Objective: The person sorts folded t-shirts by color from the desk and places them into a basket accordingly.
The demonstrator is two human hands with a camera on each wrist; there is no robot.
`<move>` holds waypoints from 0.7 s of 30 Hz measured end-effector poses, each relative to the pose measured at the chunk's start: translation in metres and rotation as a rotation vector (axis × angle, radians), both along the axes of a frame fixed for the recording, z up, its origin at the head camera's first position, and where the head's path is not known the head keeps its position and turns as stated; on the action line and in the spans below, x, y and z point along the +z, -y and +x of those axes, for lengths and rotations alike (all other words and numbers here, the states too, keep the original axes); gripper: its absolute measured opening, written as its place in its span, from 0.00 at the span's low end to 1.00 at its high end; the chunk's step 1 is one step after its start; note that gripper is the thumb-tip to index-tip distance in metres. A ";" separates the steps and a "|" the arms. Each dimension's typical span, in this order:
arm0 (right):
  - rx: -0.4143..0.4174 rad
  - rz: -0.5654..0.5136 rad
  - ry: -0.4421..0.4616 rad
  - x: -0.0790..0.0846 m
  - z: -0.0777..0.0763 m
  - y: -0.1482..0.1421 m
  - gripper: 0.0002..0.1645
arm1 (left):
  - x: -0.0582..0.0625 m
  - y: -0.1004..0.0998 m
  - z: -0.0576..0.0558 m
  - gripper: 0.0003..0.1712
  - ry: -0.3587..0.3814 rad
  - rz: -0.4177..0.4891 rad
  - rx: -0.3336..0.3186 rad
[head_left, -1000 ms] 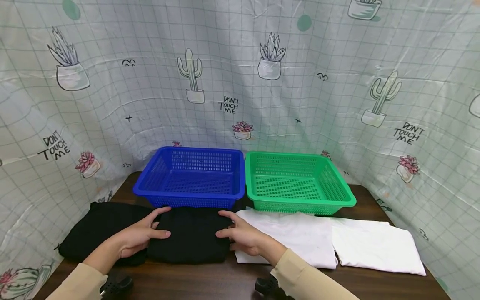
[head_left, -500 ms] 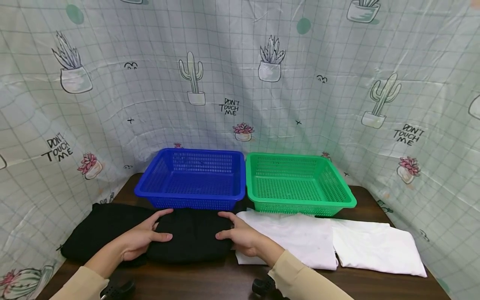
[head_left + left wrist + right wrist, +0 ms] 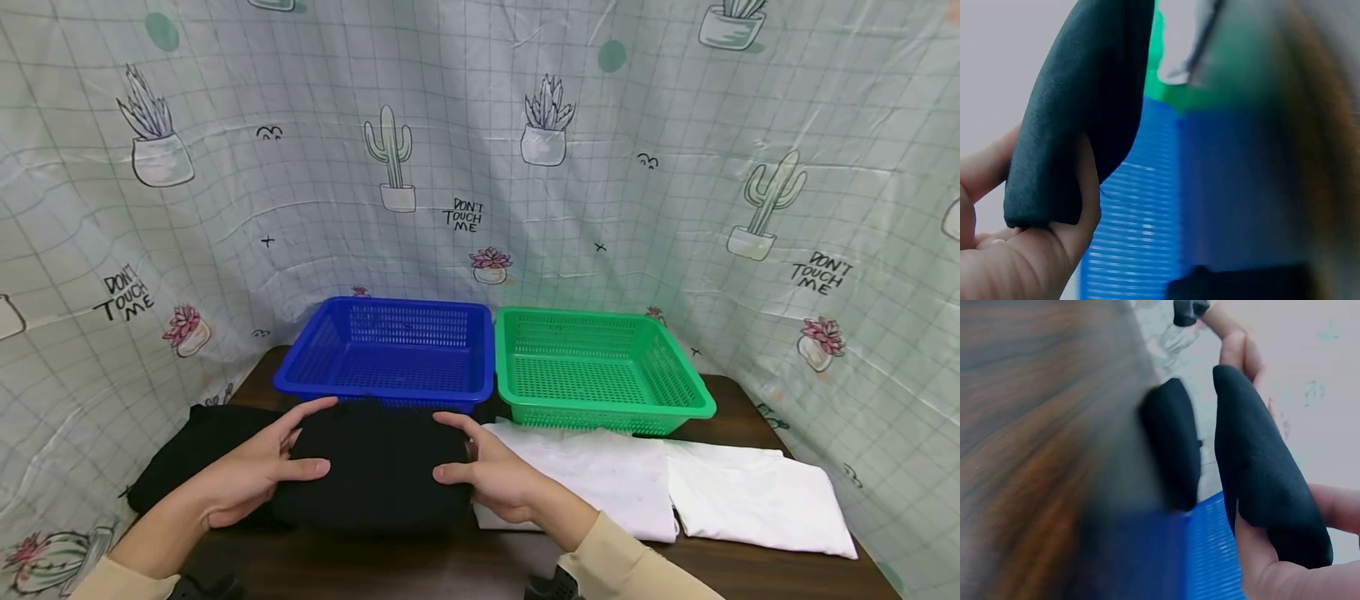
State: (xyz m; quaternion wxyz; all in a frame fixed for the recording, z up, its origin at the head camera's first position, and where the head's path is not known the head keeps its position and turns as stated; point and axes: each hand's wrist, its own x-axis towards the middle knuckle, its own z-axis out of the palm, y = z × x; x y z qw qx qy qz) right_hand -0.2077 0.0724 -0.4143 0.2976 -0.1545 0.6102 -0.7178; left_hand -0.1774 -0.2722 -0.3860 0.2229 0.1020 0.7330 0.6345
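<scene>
A folded black cloth [image 3: 378, 467] is held up off the table between both hands, in front of the blue basket [image 3: 382, 392]. My left hand [image 3: 258, 467] grips its left edge, thumb on the near face; in the left wrist view the fingers wrap round the cloth's [image 3: 1079, 112] end. On the opposite edge my right hand [image 3: 498, 475] grips it the same way, and the right wrist view has the cloth [image 3: 1266, 469] between thumb and fingers. Behind the left hand lies a second folded black cloth [image 3: 195, 450].
A green basket [image 3: 600, 408] stands right of the blue one at the back. Two folded white cloths, the nearer one [image 3: 585, 475] and the outer one [image 3: 757, 496], lie to the right on the dark wooden table [image 3: 435, 575]. A patterned curtain [image 3: 465, 125] hangs behind.
Both hands have taken firmer hold of the middle black cloth and raised it from the table towards the camera. The baskets and other cloths stay in place.
</scene>
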 end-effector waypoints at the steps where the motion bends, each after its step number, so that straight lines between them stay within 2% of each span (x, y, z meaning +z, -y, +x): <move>1: 0.002 -0.002 -0.006 0.006 0.001 -0.001 0.47 | 0.006 0.001 0.000 0.51 -0.017 0.001 -0.003; 5: -0.001 0.000 -0.051 0.031 -0.003 -0.005 0.47 | 0.027 0.003 -0.003 0.49 -0.089 0.013 -0.010; 9: -0.008 0.007 -0.110 0.055 -0.017 -0.006 0.47 | 0.047 0.004 -0.018 0.49 -0.157 0.026 -0.008; 16: -0.056 0.027 -0.160 0.087 -0.061 -0.002 0.48 | 0.076 0.004 -0.063 0.49 -0.209 0.015 0.028; 21: -0.103 0.032 -0.171 0.092 -0.100 0.005 0.46 | 0.083 0.001 -0.102 0.51 -0.192 0.019 0.073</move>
